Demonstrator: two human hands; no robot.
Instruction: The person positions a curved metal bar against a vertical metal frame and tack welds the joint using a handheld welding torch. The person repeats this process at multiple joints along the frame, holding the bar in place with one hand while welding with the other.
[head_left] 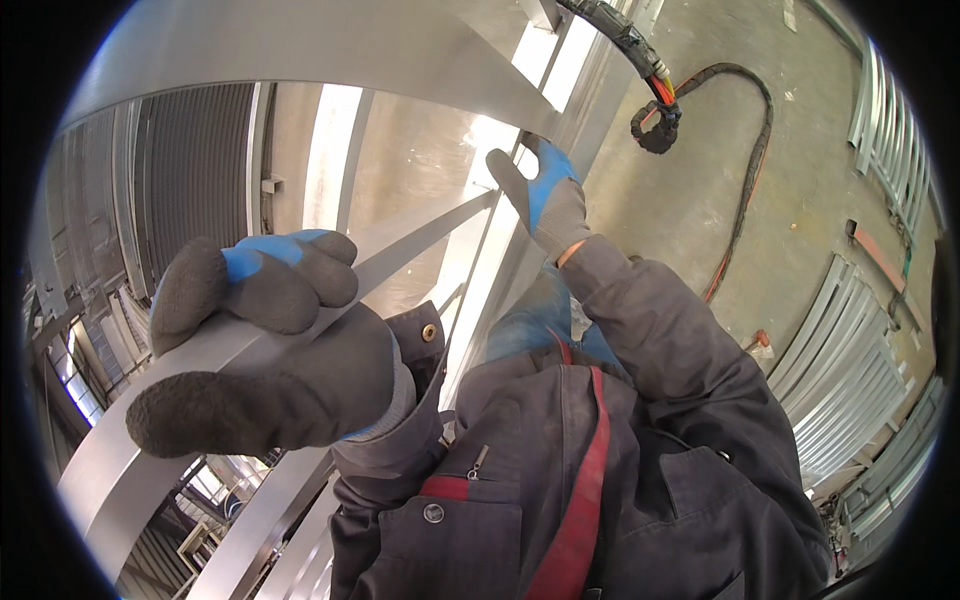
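So the biggest thing here is the grey-green concrete floor (690,215) on the right, and next is a super wide smooth metal panel (300,50) sweeping across the top. Then there's the dark work jacket (500,420) the person's wearing, filling most of the lower middle. The metal beam (420,246) is the thing being handled: it slants from the lower left, through the left hand, up to the brighter framework near the right hand, with the wide panel above it. Left of that there's a dark ribbed panel (200,170), and on the floor at the right a stack of pale metal strips (840,370). The left hand (330,375), in a grey and blue glove, is clamped on the beam, fingers curled over the upper side and thumb along the lower one. The right hand (555,205), same kind of glove, sits at the beam's far end with thumb and fingers parted in a V; honestly can't tell whether it's actually gripping metal there. A dark cable (770,115) loops over the floor beyond it. Smaller stuff: a red strap (585,490) down the jacket front, and a tiny round snap (432,513) on the chest pocket.
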